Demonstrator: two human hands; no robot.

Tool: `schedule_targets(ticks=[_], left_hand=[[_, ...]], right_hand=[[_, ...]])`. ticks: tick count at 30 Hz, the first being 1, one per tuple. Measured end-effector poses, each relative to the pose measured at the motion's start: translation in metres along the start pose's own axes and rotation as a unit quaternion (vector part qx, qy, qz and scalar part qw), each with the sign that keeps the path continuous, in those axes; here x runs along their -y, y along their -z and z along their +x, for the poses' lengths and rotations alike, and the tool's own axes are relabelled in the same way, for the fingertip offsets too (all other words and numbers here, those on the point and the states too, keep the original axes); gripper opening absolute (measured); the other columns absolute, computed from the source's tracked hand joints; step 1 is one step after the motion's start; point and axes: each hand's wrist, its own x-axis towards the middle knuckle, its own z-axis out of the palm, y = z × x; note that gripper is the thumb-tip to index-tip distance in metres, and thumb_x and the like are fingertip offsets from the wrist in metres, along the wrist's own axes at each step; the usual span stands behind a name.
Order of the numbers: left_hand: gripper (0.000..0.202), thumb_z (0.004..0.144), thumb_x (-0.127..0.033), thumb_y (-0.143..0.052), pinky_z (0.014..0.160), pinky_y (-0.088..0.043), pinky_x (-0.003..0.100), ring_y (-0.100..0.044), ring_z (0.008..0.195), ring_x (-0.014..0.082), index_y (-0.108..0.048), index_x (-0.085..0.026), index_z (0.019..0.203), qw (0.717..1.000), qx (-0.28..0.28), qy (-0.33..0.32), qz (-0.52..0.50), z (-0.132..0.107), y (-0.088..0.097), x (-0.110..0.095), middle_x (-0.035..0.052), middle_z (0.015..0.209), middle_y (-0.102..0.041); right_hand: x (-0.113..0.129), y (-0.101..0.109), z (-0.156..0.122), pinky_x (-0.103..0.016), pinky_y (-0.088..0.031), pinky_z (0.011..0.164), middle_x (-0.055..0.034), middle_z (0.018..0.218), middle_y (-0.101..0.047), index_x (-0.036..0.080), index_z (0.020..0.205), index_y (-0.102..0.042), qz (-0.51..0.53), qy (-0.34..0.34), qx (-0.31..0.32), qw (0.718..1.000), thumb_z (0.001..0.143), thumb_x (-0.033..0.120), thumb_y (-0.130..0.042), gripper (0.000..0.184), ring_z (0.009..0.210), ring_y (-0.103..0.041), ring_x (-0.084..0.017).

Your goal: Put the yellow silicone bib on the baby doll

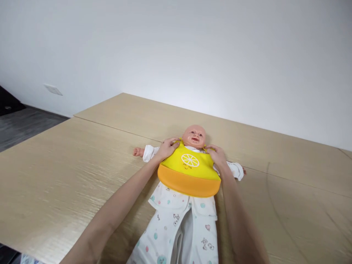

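A baby doll lies on its back on the table, arms spread out, dressed in white printed clothes. Over its chest is a yellow bib with a white citrus slice print and an orange catch pocket at the bottom. My left hand has its fingers closed at the bib's upper left edge, near the doll's neck. At the bib's upper right edge, my right hand has its fingers bent round the strap. Behind the neck, the strap ends are hidden.
The wooden table has a seam running across it behind the doll's arms. A white wall stands along the table's far edge. To the left, past the table edge, shows dark grey floor.
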Motion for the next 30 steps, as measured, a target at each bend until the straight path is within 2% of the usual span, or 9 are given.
schedule_targets(ticks=[3,7,11,14,17,20,24,27,30], left_hand=[[0.034,0.08,-0.027,-0.049,0.088,-0.048,0.03,-0.063,0.096,0.0196,-0.067,-0.017,0.106,1.0,0.009,-0.002,-0.014,0.0,0.0,0.0,0.0054,0.109,-0.069],[0.028,0.08,-0.027,-0.047,0.088,-0.048,0.031,-0.064,0.093,0.0203,-0.071,-0.018,0.091,1.0,0.004,0.004,-0.007,-0.001,0.001,-0.001,0.0042,0.098,-0.072],[0.027,0.08,-0.03,-0.049,0.09,-0.047,0.032,-0.064,0.096,0.0209,-0.072,-0.019,0.089,0.998,-0.053,0.028,-0.01,-0.001,0.003,-0.005,0.0032,0.1,-0.072],[0.027,0.08,-0.031,-0.05,0.091,-0.046,0.031,-0.063,0.098,0.0206,-0.072,-0.019,0.091,0.997,-0.071,0.033,-0.02,-0.001,0.008,-0.011,0.003,0.102,-0.072],[0.028,0.081,-0.03,-0.05,0.092,-0.046,0.031,-0.063,0.099,0.0201,-0.072,-0.019,0.094,0.996,-0.079,0.029,-0.022,-0.001,0.013,-0.02,0.0031,0.103,-0.072],[0.03,0.082,-0.029,-0.048,0.09,-0.046,0.03,-0.062,0.099,0.0197,-0.07,-0.016,0.098,0.993,-0.118,0.006,-0.027,-0.002,0.016,-0.028,0.0045,0.104,-0.071],[0.03,0.082,-0.03,-0.048,0.087,-0.046,0.029,-0.063,0.096,0.019,-0.069,-0.014,0.098,0.985,-0.161,-0.034,-0.058,-0.001,0.015,-0.031,0.0063,0.101,-0.071],[0.029,0.082,-0.031,-0.049,0.084,-0.047,0.029,-0.063,0.092,0.0186,-0.067,-0.014,0.098,0.985,-0.154,-0.032,-0.073,0.001,0.012,-0.025,0.0067,0.099,-0.071],[0.031,0.081,-0.031,-0.051,0.082,-0.047,0.031,-0.063,0.089,0.0193,-0.066,-0.014,0.102,0.991,-0.123,-0.002,-0.046,0.001,0.008,-0.018,0.007,0.097,-0.07]], right_hand=[[0.0,0.005,0.001,-0.022,-0.04,0.066,-0.0038,0.085,-0.067,0.013,0.082,-0.068,0.028,-0.035,0.039,0.998,0.06,0.025,-0.05,0.031,0.078,-0.057,-0.016],[-0.004,0.007,0.003,-0.021,-0.04,0.059,-0.0051,0.082,-0.066,0.01,0.087,-0.067,0.087,-0.068,0.055,0.992,0.057,0.022,-0.049,0.037,0.068,-0.056,-0.014],[-0.007,0.005,0.005,-0.021,-0.044,0.066,-0.0063,0.094,-0.066,0.011,0.096,-0.064,0.167,-0.054,0.018,0.984,0.061,0.026,-0.052,0.039,0.077,-0.058,-0.014],[-0.005,0.002,0.007,-0.021,-0.046,0.073,-0.0078,0.102,-0.065,0.011,0.099,-0.063,0.221,-0.035,-0.023,0.974,0.063,0.031,-0.059,0.041,0.086,-0.059,-0.015],[0.0,-0.001,0.005,-0.022,-0.047,0.076,-0.0089,0.109,-0.064,0.011,0.107,-0.061,0.212,-0.013,-0.036,0.977,0.063,0.032,-0.064,0.049,0.089,-0.059,-0.015],[0.006,-0.003,0.004,-0.024,-0.048,0.079,-0.0081,0.118,-0.06,0.014,0.122,-0.055,0.181,0.007,-0.041,0.983,0.064,0.03,-0.065,0.061,0.096,-0.059,-0.016],[0.008,-0.001,0.004,-0.026,-0.049,0.085,-0.0065,0.123,-0.057,0.018,0.132,-0.046,0.179,0.052,-0.045,0.981,0.067,0.032,-0.064,0.069,0.1,-0.058,-0.016],[0.006,-0.001,0.005,-0.029,-0.049,0.089,-0.0051,0.122,-0.057,0.021,0.135,-0.042,0.192,0.077,-0.038,0.978,0.066,0.033,-0.064,0.073,0.101,-0.059,-0.016],[0.003,-0.005,0.005,-0.029,-0.049,0.09,-0.0057,0.124,-0.056,0.021,0.139,-0.038,0.182,0.058,-0.019,0.981,0.066,0.033,-0.065,0.078,0.103,-0.058,-0.017]])
